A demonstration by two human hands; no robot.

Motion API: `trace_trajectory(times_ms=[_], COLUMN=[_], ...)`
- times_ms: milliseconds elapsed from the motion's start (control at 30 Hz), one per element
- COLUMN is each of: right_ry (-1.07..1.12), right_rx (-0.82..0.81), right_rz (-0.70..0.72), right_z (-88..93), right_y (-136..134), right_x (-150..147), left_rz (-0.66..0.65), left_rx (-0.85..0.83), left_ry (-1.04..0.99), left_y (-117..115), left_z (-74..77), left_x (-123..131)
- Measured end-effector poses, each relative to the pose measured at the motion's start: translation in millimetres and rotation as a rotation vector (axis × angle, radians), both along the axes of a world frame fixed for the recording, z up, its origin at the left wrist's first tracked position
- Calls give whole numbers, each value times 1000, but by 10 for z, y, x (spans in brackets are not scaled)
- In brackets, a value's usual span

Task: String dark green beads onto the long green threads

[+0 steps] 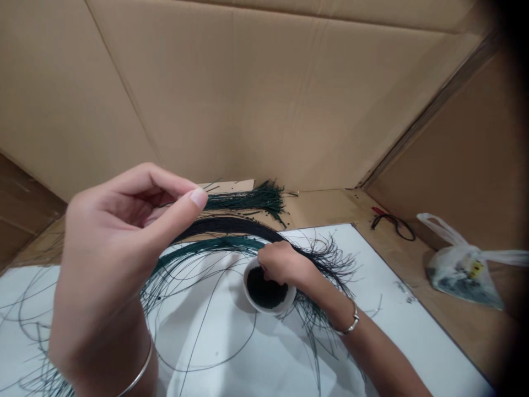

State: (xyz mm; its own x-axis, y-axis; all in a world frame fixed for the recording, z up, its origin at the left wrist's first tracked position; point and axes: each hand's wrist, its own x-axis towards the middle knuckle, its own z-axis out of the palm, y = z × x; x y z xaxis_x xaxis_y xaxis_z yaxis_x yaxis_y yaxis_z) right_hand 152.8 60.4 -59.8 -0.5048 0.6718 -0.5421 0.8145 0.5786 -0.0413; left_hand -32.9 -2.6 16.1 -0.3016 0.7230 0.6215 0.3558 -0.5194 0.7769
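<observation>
My left hand (119, 259) is raised close to the camera on the left. Its thumb and index finger are pinched together, and a thin dark strand seems to run between the fingers. My right hand (285, 264) reaches into a small white bowl (289, 302); its fingers are curled and their tips hidden. Tiny black grains, like beads (264, 292), fill the bowl. Behind the bowl, a black bundle of strands (231, 225) and a green bundle of strands (215, 243) curve across the board. Farther back lies another dark green bundle (264, 197) with cut ends.
A white board (363, 259) lies under the bowl, with loose strands (33, 336) spread at the left. Cardboard walls (256, 99) stand behind and at the sides. On the right are a tied clear plastic bag (463, 275) and a dark looped cord (392, 223).
</observation>
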Motion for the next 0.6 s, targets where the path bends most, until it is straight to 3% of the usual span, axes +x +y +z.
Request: trace_trajectory(times_ms=[233, 400, 600], right_ry=[259, 579, 1524], right_rx=[-52, -168, -676], right_rz=[-12, -17, -308], right_z=[-13, 47, 87], right_y=[146, 250, 211], right_x=[185, 302, 336], left_rz=[-29, -46, -158], left_rx=[-7, -24, -196], left_ry=[31, 45, 48], left_y=[25, 34, 2], left_z=[-23, -37, 5], left_x=[35, 45, 147])
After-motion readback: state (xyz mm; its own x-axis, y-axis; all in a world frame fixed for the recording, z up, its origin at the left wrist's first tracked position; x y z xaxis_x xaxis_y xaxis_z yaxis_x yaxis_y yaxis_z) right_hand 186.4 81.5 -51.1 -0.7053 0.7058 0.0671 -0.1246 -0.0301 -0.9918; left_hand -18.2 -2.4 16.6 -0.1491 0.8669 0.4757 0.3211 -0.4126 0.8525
